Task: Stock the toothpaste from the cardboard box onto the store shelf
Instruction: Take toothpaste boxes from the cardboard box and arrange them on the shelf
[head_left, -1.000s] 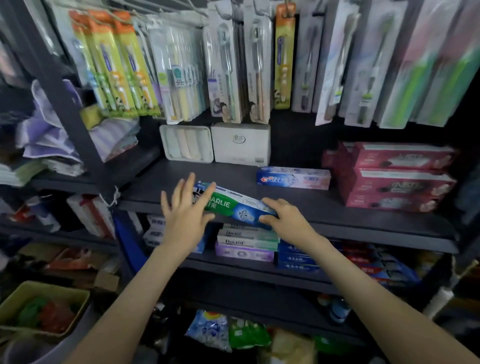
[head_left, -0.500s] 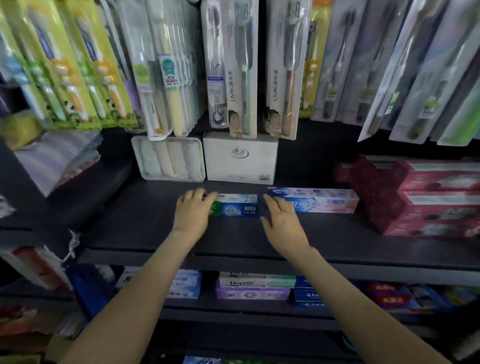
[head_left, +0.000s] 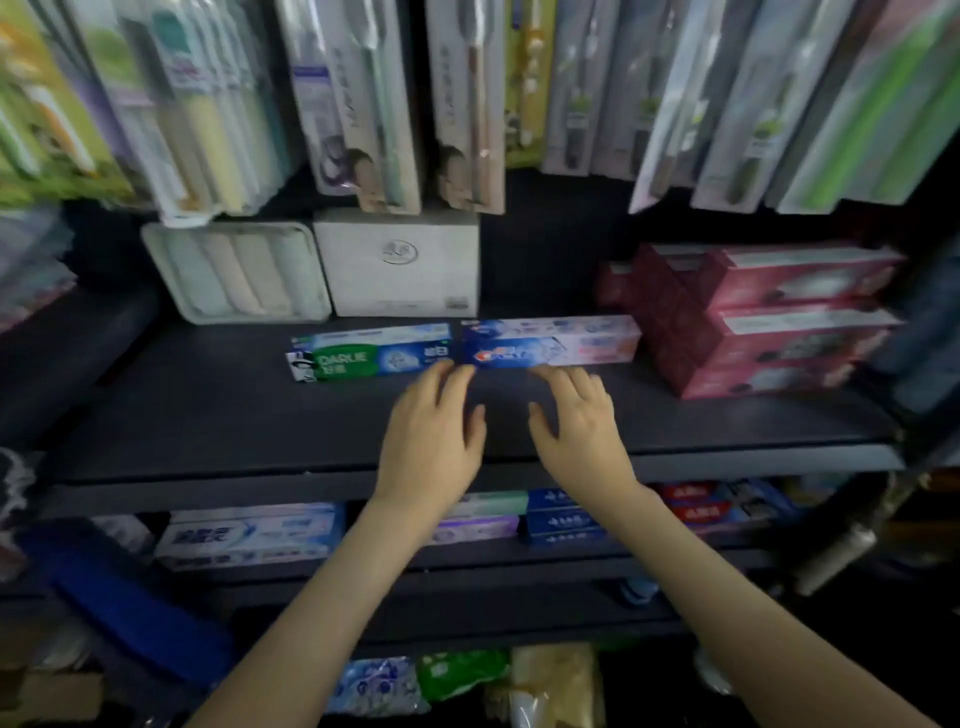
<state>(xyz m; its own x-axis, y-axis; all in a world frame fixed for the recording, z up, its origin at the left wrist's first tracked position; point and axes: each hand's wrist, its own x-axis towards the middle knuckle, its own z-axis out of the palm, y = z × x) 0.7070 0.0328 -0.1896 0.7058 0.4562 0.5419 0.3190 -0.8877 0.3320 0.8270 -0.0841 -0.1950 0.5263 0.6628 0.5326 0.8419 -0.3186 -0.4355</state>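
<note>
A green and blue Darlie toothpaste box (head_left: 371, 353) lies flat on the dark store shelf (head_left: 208, 415), end to end with a blue and white toothpaste box (head_left: 550, 342) on its right. My left hand (head_left: 434, 426) hovers over the shelf just in front of the two boxes, fingers spread, fingertips near where they meet. My right hand (head_left: 579, 423) is beside it, fingers apart, below the blue and white box. Neither hand holds anything. The cardboard box is out of view.
Stacked pink toothpaste boxes (head_left: 769, 317) fill the shelf's right side. A white box (head_left: 397, 265) and a pack of cloths (head_left: 236, 273) stand at the back. Toothbrush packs (head_left: 374, 104) hang above. More toothpaste boxes (head_left: 249, 535) sit on the lower shelf.
The Darlie box went from held in both hands to lying on the shelf beside the blue and white box. Both hands let go and drew back toward the shelf's front.
</note>
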